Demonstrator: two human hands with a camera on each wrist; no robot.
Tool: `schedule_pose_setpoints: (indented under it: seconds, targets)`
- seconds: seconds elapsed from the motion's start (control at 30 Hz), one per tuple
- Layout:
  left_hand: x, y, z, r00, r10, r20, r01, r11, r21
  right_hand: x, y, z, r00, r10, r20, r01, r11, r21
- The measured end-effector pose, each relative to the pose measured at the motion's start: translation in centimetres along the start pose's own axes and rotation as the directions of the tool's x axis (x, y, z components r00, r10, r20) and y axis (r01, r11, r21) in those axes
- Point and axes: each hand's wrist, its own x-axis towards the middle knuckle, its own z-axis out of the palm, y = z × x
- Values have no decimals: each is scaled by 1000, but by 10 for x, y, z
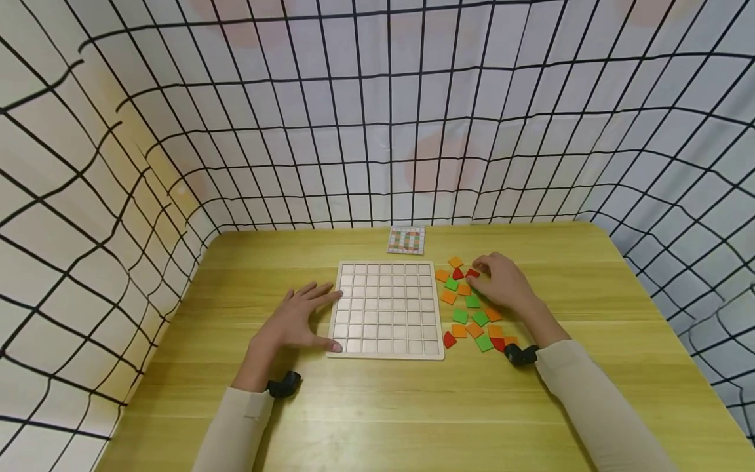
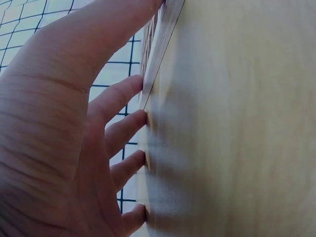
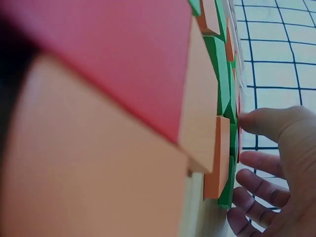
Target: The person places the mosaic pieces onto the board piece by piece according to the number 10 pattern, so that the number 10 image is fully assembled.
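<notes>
Right hand (image 1: 504,282) at the upper part of a scatter of loose tiles (image 1: 472,301), fingertips too small in the head view to make out any grip; in the right wrist view, much blocked by a blurred nearer red tile (image 3: 128,59) and an orange tile (image 3: 98,163). Thumb of the left hand (image 1: 301,319) cut off at the top of the left wrist view; print on the small card (image 1: 406,240) beyond the board (image 1: 383,311) too small to read. Right thumb and forefinger apart, fingers loosely bent, about a flat red tile (image 1: 472,273); cannot tell whether pinching or merely touching. Left fingers spread wide, thumb on the near left corner of the pale gridded board, forefinger at its left edge, remaining fingertips at the table (image 1: 383,413). Orange, green and red tiles just right of the board, some overlapping. Yellowish wood grain underneath; behind and to both sides, white cloth (image 1: 383,98) with black grid lines, wavy at the left. Pale sleeves (image 1: 601,400) on both arms, with small black devices (image 1: 285,385) at the wrists
</notes>
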Motion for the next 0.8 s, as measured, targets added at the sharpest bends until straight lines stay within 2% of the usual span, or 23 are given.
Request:
schedule_pose_setpoints:
  seconds: [0.37,0.63,0.8]
  targets:
    - [-1,-1,4,1000,-1,16,1,1000,-8,1,0,3,1000,10,-23,-10,1000,0]
    - [0,-2,3,1000,-9,21,10,1000,-13,-2,0,0,996,84,-20,-83,996,40]
    - [0,-2,2,1000,-6,26,7,1000,-15,-3,0,-3,997,68,-24,-67,996,58]
